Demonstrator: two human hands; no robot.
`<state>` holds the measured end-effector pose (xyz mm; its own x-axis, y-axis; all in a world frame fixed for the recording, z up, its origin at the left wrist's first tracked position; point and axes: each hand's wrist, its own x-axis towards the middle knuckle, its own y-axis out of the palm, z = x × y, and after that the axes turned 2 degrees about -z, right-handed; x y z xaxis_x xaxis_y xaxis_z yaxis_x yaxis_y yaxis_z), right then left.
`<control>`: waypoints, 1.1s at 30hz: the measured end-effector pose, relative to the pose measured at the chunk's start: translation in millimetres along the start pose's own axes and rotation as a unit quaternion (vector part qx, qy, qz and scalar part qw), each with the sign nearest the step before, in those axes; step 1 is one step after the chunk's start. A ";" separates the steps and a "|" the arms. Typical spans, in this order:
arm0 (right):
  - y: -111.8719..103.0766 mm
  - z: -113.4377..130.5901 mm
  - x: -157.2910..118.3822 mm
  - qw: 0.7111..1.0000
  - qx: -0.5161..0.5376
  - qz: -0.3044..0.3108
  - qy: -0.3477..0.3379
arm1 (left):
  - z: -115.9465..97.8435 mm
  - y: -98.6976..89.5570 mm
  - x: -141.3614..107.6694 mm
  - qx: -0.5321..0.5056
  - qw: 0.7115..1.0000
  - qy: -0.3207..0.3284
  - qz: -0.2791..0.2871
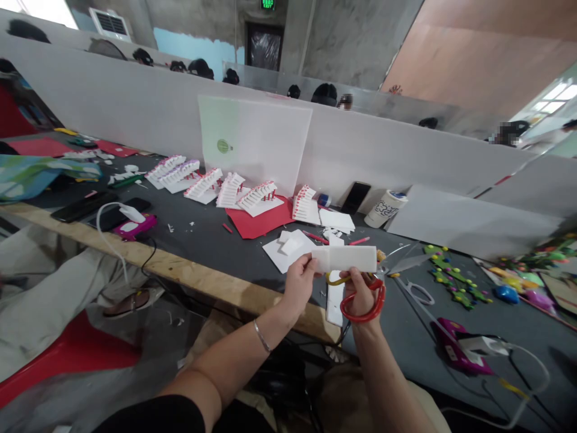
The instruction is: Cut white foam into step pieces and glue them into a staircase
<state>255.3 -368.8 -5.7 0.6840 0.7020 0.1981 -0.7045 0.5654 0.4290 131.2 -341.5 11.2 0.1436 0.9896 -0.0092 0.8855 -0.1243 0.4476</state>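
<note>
A rectangular white foam strip [343,259] is held above the dark-matted table [211,240], in front of the person. Its surface is matte and faintly grainy, its edges squared. The long axis runs nearly level across the view, from the left hand toward the right.

The left hand [297,285] clenches the strip's left end in a firm pinch between thumb and fingers, and a thin metal bangle [262,336] circles that wrist. The right hand [360,294] sits beneath the strip's right half, closed in a firm grip on the glossy, looped handles of the red-handled scissors [363,305]. A yellow part of the scissors shows just left of that grip, but the blades are hidden, so any cut into the foam cannot be seen.

Directly below the grip, a white foam bar [334,299] lies on the table. Beyond it, foam offcuts rest on a white card sheet [279,255], and stepped white foam models [202,184] with red and pink details stand farther left. To the right of the grip lie pale-handled scissors [419,293].
</note>
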 end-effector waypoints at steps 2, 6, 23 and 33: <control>1.2 -0.2 -0.2 1.000 -0.002 0.009 -0.004 | -0.3 0.8 -0.4 -0.009 1.000 -0.010 -0.012; 2.7 1.2 -0.7 1.000 0.019 0.007 0.009 | -4.1 1.3 -1.1 -0.042 0.999 -0.029 -0.014; 19.8 -5.7 -20.6 0.997 0.014 0.064 0.048 | -12.2 7.6 -12.8 0.019 0.999 0.041 -0.001; 17.5 -0.5 -21.0 0.990 0.059 0.025 0.124 | -18.0 2.0 -12.7 0.075 0.996 0.041 0.031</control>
<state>228.5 -373.5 -2.8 0.5705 0.8213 0.0057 -0.7002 0.4827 0.5261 123.3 -353.0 28.4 0.1690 0.9816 0.0891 0.9332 -0.1885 0.3058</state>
